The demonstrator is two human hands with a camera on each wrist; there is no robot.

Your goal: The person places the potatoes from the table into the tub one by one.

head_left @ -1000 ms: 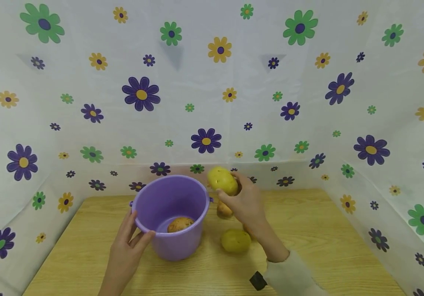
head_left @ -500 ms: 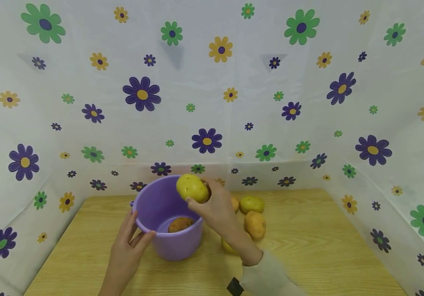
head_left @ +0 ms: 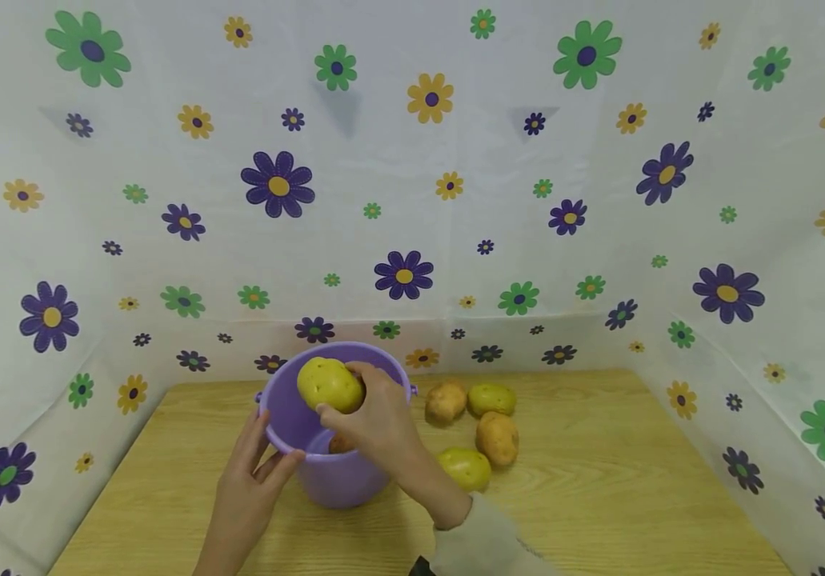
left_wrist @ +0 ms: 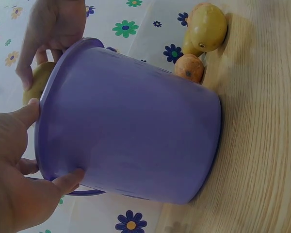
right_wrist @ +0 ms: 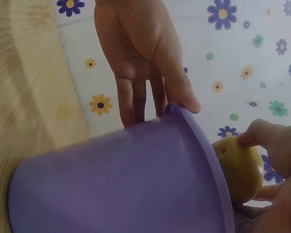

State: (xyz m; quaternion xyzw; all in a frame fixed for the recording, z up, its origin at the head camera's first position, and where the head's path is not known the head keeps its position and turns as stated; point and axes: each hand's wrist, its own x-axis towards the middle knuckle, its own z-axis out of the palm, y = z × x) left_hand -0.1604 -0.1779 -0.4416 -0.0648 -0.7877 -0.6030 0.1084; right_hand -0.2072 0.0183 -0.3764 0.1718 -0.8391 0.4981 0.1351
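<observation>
A purple bucket [head_left: 340, 480] stands upright on the wooden table. My left hand [head_left: 242, 488] grips its near left rim, with the thumb on the rim and fingers along the outer wall in the right wrist view. In my right hand [head_left: 386, 428] a yellow potato [head_left: 329, 386] is held between thumb and fingers, over the bucket's mouth and close to rim level. On the bucket's bottom lies a brown potato [head_left: 340, 443], partly hidden by the right hand. The held potato [right_wrist: 240, 170] shows just beyond the rim in the right wrist view.
Right of the bucket several potatoes lie close together: a brown one [head_left: 446, 402], a yellow one [head_left: 491, 398], another brown one [head_left: 497, 439] and a nearer yellow one [head_left: 465, 469]. Flower-printed sheeting [head_left: 354, 240] rises behind the wooden table [head_left: 599, 496] and at both sides.
My right hand has carried the yellow potato leftward and down, from beside the bucket to over its mouth. The potatoes at the right are uncovered. The left hand keeps its place on the rim.
</observation>
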